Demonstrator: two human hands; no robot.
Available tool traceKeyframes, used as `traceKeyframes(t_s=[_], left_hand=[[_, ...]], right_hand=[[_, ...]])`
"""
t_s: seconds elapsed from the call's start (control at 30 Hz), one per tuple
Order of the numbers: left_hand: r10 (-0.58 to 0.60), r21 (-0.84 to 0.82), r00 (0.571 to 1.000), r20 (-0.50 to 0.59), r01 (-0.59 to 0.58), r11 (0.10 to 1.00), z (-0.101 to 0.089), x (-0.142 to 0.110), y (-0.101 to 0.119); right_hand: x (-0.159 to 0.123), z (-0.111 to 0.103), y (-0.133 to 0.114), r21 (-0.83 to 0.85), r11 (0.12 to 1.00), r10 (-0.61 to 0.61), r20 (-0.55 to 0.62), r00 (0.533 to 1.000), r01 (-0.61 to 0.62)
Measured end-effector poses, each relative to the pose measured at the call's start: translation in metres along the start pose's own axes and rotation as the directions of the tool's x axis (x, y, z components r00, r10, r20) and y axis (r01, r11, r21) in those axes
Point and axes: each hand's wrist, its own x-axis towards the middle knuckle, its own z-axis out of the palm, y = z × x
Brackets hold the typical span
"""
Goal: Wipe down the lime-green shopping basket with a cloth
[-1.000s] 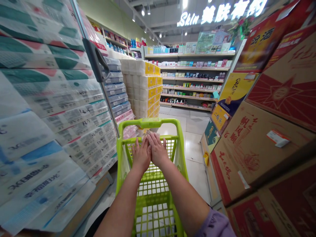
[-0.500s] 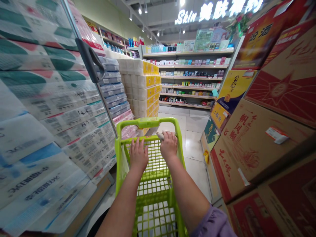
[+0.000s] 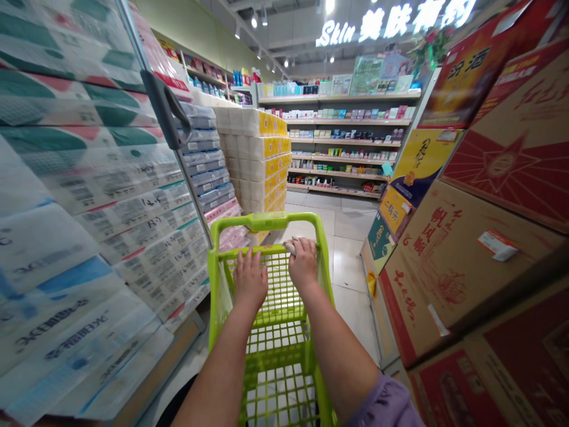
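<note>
Right hand (image 3: 304, 264) shifted rightward, gripping pale wad (image 3: 289, 246); left hand (image 3: 249, 280) spread on basket rim (image 3: 275, 249).

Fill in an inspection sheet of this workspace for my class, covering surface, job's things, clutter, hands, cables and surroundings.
Surface: pale, glossy tiled floor, visible ahead of and beside the cart.
Job's things: lime-green plastic lattice cart; pale, crumpled, cloth-like piece at its crossbar, exact material unclear.
Clutter: white-and-green plastic-wrapped packs stacked left; brown and red cardboard cartons stacked right.
Hands: left hand open, fingers extended at the crossbar; right hand curled over the cloth-like piece.
Cables: nothing seen.
Surroundings: slim silver metal pole with dark grey loop handle, left; stocked pale shelves ahead, beneath a lit white sign.
</note>
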Motion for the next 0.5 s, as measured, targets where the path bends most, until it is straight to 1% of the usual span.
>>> traceKeyframes(t_s=[0.07, 0.1, 0.2, 0.23, 0.27, 0.33, 0.43, 0.5], left_hand=[[-0.002, -0.001, 1.0, 0.0, 0.002, 1.0, 0.0, 0.0, -0.001], [0.0, -0.002, 1.0, 0.004, 0.0, 1.0, 0.0, 0.0, -0.001], [0.003, -0.001, 1.0, 0.023, -0.003, 1.0, -0.001, 0.0, -0.001], [0.0, 0.002, 1.0, 0.031, 0.0, 1.0, -0.002, 0.0, 0.0], [-0.004, 0.007, 0.999, 0.04, 0.004, 1.0, -0.003, 0.0, 0.001], [-0.015, 0.02, 0.998, 0.06, 0.014, 1.0, -0.006, 0.0, 0.003], [-0.027, 0.036, 0.996, 0.084, 0.024, 0.999, -0.009, -0.001, 0.005], [-0.034, 0.039, 0.995, 0.091, 0.03, 0.999, -0.01, -0.001, 0.006]], right_hand=[[0.001, -0.002, 0.002, 0.02, 1.0, -0.019, -0.028, 0.999, 0.019], [0.001, -0.004, 0.002, 0.017, 1.0, -0.009, -0.07, 0.998, 0.011], [0.001, -0.007, 0.003, -0.046, 0.996, 0.06, -0.232, 0.971, -0.072], [0.001, -0.008, 0.004, -0.076, 0.992, 0.079, -0.257, 0.963, -0.101], [0.001, -0.007, 0.005, -0.106, 0.987, 0.09, -0.255, 0.963, -0.121], [0.0, -0.003, 0.007, -0.149, 0.981, 0.097, -0.194, 0.976, -0.127], [0.001, 0.006, 0.012, -0.162, 0.983, 0.065, -0.1, 0.993, -0.08], [0.001, 0.01, 0.015, -0.15, 0.987, 0.047, -0.086, 0.995, -0.06]])
